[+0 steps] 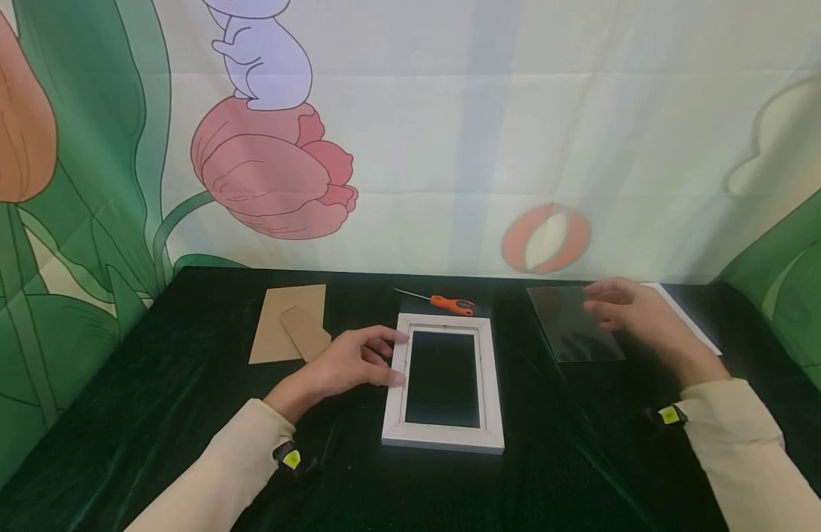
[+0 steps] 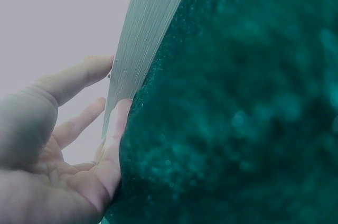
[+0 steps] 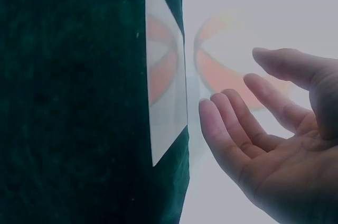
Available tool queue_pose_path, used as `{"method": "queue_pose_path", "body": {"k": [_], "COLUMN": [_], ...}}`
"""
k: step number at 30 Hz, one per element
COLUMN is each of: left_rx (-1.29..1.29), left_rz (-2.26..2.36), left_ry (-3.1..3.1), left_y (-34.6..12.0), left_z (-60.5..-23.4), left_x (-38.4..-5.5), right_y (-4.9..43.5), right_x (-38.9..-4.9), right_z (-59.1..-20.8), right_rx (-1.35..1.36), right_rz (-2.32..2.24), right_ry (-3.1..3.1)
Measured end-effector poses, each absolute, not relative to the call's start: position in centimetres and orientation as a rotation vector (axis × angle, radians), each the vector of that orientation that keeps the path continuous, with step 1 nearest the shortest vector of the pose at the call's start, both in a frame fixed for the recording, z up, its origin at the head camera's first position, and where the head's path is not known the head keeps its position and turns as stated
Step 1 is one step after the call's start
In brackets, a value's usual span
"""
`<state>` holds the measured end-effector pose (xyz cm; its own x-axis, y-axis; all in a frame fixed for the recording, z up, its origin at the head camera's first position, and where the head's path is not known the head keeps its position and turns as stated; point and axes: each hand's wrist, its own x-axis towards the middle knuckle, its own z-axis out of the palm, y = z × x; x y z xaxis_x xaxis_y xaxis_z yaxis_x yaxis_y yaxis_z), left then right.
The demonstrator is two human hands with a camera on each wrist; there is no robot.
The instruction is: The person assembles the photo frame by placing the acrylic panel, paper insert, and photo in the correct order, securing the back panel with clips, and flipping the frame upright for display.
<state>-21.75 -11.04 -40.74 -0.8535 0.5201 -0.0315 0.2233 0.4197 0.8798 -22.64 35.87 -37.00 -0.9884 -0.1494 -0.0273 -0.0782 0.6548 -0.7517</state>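
Note:
A white picture frame (image 1: 442, 436) lies flat on the dark green cloth, its opening showing dark. My left hand (image 1: 353, 360) touches the frame's left rail, thumb lower and index finger higher up. In the left wrist view, the fingers of the left hand (image 2: 79, 134) lie against the white frame's side (image 2: 145, 28). Over a clear sheet (image 1: 563, 325) to the right hovers my right hand (image 1: 639, 314). The right wrist view shows the right hand (image 3: 264, 123) with loosely bent fingers, apart from the reflective sheet (image 3: 166, 86) and holding nothing.
Left of the frame lie a brown backing board (image 1: 277, 325) and a smaller brown piece (image 1: 307, 332). Behind it is an orange-handled screwdriver (image 1: 443, 301). A white sheet (image 1: 689, 318) shows partly beyond my right hand. A printed curtain (image 1: 410, 148) hangs at the table's back edge.

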Motion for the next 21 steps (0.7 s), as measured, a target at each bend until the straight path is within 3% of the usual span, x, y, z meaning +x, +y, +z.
{"method": "queue_pose_path", "body": {"k": [21], "left_rx": [0.646], "left_rz": [1.405], "left_ry": [2.38], "left_y": [-11.0], "left_z": [-40.8], "left_x": [-21.8], "right_y": [37.8], "right_x": [-23.1], "right_z": [-37.9], "right_rx": [-0.129], "right_rz": [-1.277], "right_ry": [2.759]}}
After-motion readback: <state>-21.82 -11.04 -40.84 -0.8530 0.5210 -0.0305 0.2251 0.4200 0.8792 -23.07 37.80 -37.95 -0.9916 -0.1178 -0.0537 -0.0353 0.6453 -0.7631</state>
